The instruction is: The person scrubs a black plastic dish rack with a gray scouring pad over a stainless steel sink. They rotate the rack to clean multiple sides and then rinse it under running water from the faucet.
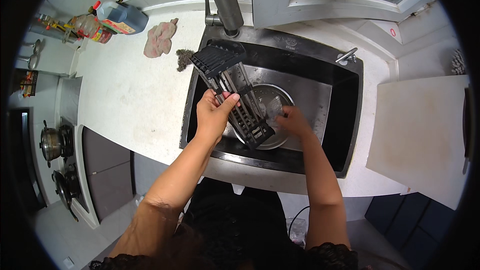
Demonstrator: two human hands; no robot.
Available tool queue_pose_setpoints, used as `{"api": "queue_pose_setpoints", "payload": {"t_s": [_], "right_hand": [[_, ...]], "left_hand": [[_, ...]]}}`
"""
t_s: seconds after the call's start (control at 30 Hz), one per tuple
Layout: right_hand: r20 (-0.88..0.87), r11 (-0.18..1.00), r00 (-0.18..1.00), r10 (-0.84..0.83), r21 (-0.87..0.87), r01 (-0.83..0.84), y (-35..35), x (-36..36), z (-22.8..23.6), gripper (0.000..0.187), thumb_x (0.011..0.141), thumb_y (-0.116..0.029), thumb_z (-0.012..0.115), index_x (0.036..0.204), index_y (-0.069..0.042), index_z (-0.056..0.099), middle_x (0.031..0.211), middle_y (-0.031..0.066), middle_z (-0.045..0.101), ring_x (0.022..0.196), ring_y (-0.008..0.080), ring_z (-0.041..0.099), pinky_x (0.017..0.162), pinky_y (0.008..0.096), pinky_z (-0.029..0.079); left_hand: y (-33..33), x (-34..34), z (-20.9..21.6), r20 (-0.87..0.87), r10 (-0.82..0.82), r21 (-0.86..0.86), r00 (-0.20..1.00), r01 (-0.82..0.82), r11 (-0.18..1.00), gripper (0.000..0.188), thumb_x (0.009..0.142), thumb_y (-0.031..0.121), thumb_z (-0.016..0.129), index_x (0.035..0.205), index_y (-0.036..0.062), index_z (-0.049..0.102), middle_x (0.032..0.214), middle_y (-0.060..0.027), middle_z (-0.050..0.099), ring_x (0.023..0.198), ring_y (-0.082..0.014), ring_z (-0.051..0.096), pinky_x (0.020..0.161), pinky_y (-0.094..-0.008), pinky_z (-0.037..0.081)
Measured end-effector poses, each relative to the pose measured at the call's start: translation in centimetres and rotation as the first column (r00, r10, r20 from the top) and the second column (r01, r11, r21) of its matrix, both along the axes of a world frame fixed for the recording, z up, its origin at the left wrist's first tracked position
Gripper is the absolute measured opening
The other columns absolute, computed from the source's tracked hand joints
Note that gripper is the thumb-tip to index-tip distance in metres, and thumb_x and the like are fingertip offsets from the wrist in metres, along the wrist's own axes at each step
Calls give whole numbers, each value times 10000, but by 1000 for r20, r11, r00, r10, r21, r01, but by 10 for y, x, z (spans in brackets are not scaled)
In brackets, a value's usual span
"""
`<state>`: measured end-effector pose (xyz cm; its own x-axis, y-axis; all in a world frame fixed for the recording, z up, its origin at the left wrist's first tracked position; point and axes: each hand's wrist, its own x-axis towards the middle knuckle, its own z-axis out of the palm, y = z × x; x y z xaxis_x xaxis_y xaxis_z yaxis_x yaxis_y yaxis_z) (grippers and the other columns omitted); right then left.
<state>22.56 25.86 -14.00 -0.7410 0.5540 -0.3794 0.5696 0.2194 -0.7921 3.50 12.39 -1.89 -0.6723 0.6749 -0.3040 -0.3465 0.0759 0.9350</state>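
Note:
My left hand (211, 116) is closed on the long side of a black plastic rack with metal rods (220, 59), which looks like a sink drain rack. It is held tilted over the left part of the black sink (345, 115). Beside it, my right hand (296, 121) has its fingers bent around a clear, crinkled piece that looks like thin plastic (274, 106); its exact kind is hard to make out. Below both hands a round metal basin (286, 91) stands in the sink, partly covered by the rack.
A dark faucet (227, 5) rises behind the sink. On the left counter lie a pinkish cloth (161, 39) and a dark scouring pad (184, 59), with bottles (121, 17) farther back. A pale board (417, 135) lies at right. Pots (51, 143) stand at far left.

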Motion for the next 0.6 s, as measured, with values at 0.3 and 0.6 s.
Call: {"api": "queue_pose_setpoints", "payload": {"t_s": [0.3,0.6], "right_hand": [[105,856,991,-80,517,14,-46,5,-200,235,873,-216,528,915,-24,658,949,234,636,926,368,617,808,455,469],[-250,883,860,-444,-284,374,-15,16,22,251,766,-94,676,987,20,646,1006,112,624,818,142,585,724,257,471]], "left_hand": [[-9,-1,-6,-1,-58,61,998,58,996,144,858,8,617,899,59,489,817,-40,582,750,-142,601,739,-271,509],[-3,-2,-5,-20,9,59,1000,-8,998,169,836,4,648,919,14,501,808,-59,605,721,-109,588,707,-231,490]]}}
